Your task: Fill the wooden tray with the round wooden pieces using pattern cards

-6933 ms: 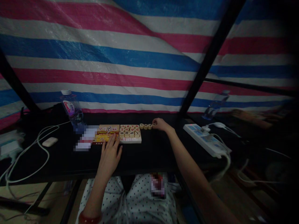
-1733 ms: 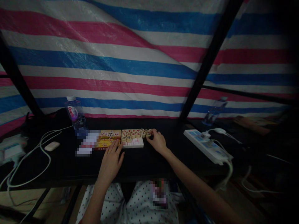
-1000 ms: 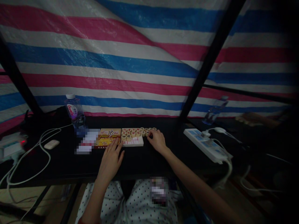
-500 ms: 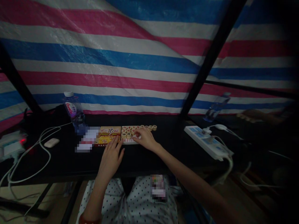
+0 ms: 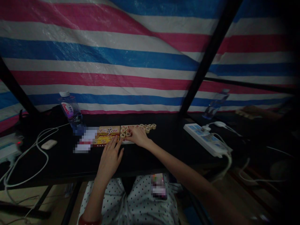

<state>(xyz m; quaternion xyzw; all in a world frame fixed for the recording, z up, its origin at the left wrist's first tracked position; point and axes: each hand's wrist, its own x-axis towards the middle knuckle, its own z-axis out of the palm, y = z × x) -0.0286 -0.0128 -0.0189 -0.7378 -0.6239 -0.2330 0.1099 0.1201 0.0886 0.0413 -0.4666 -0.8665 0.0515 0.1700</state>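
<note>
A shallow open box (image 5: 129,142) holds rows of round wooden Chinese chess pieces (image 5: 122,135) with red and dark characters. Over it is my right hand (image 5: 140,137), its thumb and fingertips closed around a chess piece (image 5: 127,134) at the near row; the palm covers part of the box. Left of the box, the yellow and red printed lid (image 5: 109,131) lies flat on the table. My left hand (image 5: 111,157) is open, fingertips resting on the lid's near right part. Several loose chess pieces (image 5: 147,127) stand beyond my right hand.
On the black table (image 5: 168,147) are a water bottle (image 5: 73,114), an earbud case (image 5: 49,144), white cables and a power strip (image 5: 205,139). A second bottle (image 5: 214,105) stands at right. Another person's hand (image 5: 255,111) is at far right. A phone (image 5: 158,186) lies on my lap.
My right hand has moved left over the box, from its bare near part to the pieces in the near row. My left hand stays on the lid. The view has shifted slightly.
</note>
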